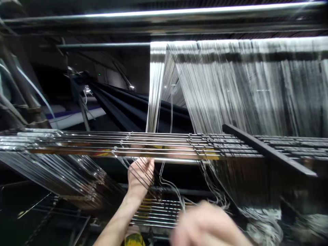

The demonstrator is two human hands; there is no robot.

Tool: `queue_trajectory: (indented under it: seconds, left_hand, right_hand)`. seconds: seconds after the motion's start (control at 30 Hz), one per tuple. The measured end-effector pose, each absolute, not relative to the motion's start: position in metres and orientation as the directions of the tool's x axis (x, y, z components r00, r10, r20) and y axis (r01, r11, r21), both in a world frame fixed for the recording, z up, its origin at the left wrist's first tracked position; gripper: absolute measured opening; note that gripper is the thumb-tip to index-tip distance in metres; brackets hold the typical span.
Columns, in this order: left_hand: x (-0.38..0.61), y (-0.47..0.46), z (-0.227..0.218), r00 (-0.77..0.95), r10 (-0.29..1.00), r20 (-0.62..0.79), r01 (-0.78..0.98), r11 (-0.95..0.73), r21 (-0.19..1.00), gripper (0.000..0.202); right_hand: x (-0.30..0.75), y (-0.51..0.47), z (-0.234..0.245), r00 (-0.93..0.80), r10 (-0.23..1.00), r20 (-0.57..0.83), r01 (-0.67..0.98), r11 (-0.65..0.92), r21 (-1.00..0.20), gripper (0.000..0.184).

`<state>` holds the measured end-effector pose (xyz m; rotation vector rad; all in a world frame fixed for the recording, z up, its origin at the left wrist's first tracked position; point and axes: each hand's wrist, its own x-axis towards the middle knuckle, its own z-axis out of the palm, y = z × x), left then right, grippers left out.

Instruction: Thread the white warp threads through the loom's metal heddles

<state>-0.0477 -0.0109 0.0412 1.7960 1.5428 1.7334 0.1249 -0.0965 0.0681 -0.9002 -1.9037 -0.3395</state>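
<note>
My left hand [140, 176] is raised just under the loom's metal heddle rods [164, 143], its fingertips pinched together. Several wire heddles [137, 176] slant down across the front of it. What the fingertips hold is too fine to make out. A narrow bundle of pale warp threads [155, 85] drops behind the rods above this hand. Loose white threads [170, 184] hang just right of it. My right hand [205, 225] is low in front, badly smeared by motion, so its fingers cannot be read. Pinkish blurred shapes [179, 152] show behind the rods.
A wide sheet of warp threads [230, 92] hangs at the right from a bar. A dark flat bar [269, 150] lies aslant over the rods. Packed heddles [64, 174] hang at left; dark cloth [123, 102] stretches behind. Tangled thread [265, 229] sits lower right.
</note>
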Motion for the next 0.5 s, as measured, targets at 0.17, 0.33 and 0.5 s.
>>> queue_trajectory:
  seconds: [0.17,0.33,0.5]
  left_hand:
    - [-0.054,-0.01,0.035,-0.093,0.684,0.724,0.686,-0.483,0.545,0.025]
    - [-0.055,-0.01,0.037,-0.055,0.614,0.788,0.815,-0.427,0.39,0.023]
    - [-0.061,-0.009,0.044,-0.046,0.622,0.781,0.908,-0.299,0.292,0.019]
  right_hand:
    - [0.087,-0.015,0.059,-0.009,0.919,0.394,0.311,0.377,-0.872,0.032]
    - [0.074,0.012,0.055,-0.057,0.98,0.193,0.155,0.2,-0.967,0.047]
    - [0.095,0.005,0.041,0.06,0.974,0.218,0.157,0.207,-0.966,0.022]
